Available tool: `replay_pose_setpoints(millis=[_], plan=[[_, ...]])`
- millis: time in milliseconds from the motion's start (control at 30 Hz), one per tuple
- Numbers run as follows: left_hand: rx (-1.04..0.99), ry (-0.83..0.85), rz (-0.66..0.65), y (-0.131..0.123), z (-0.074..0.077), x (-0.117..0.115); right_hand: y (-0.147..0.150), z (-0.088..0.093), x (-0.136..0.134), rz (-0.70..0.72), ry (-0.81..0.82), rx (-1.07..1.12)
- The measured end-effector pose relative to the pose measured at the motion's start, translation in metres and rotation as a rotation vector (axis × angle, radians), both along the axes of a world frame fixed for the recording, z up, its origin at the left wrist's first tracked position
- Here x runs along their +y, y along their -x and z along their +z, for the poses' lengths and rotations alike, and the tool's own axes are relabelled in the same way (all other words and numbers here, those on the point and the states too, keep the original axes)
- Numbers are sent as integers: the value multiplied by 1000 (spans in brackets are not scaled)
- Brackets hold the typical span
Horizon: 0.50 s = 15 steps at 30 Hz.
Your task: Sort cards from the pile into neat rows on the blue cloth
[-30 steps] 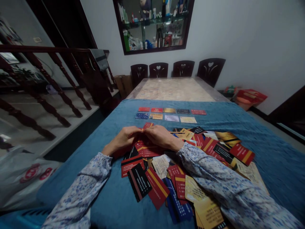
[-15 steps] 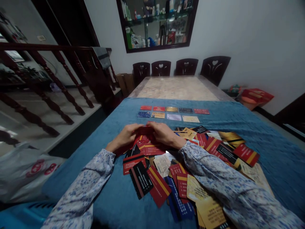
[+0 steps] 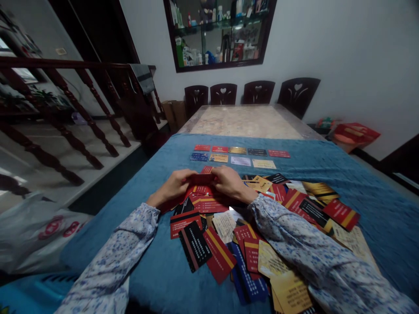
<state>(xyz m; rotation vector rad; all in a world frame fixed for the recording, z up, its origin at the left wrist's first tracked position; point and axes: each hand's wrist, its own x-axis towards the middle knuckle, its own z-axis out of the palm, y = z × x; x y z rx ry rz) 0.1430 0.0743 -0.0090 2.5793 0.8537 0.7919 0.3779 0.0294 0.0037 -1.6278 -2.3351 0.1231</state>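
Between my two hands a dark red card (image 3: 201,179) is held by its ends, tilted so that its face is hardly visible; whether it is one card or more I cannot tell. My left hand (image 3: 175,185) pinches its left end and my right hand (image 3: 229,181) its right end. Below them lies a loose heap of cards, among them a red card with yellow stripe (image 3: 218,255), a black card (image 3: 195,246), a blue card (image 3: 248,274) and a gold card (image 3: 291,290). Beyond my hands, several cards lie face up in two rows, including a lilac card (image 3: 241,161).
A blue cloth (image 3: 147,261) covers the near part of the table (image 3: 242,121). Dark chairs (image 3: 223,93) stand at its far end. To the left are a wooden railing (image 3: 81,115) and a white plastic bag (image 3: 32,235). A red bag (image 3: 355,133) sits at the right.
The red card between my hands now shows as a flatter, clearer strip. My fingers have shifted slightly around it. The whole view has moved a little; the cards on the cloth lie as before.
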Motion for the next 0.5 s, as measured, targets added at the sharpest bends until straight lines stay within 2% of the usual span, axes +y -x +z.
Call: replay_pose_setpoints(millis=[133, 333, 500], plan=[[-9, -2, 36, 0, 1, 0, -1, -1, 3, 44, -39, 142], [-51, 33, 37, -5, 4, -7, 1, -10, 6, 78, -125, 489], [-55, 33, 22, -7, 6, -9, 2, -14, 7, 151, -236, 570]])
